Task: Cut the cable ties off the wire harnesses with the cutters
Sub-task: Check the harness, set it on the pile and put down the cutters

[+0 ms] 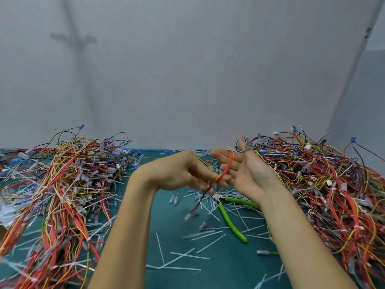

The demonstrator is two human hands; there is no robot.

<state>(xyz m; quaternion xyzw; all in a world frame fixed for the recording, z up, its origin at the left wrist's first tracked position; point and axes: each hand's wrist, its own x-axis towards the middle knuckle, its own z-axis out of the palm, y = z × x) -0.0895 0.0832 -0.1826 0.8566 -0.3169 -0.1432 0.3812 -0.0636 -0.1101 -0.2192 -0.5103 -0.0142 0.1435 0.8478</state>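
The red wire harness [226, 167] is up in the air between two hands. It runs slanted, from low on the left to high on the right. The left hand [183, 174] pinches its low end. The right hand [245, 172] is flat, and the wires lie across its straight fingers.

One pair of cutters [231, 213] lies under the hands on the green mat [187, 243]. Its nose points up-left, and its two green handles are spread. The right wrist hides part of one handle.

Two big wire piles sit on the mat, a left pile [62, 184] and a right pile [323, 184]. The white cut ties [183, 255] are too many to count.
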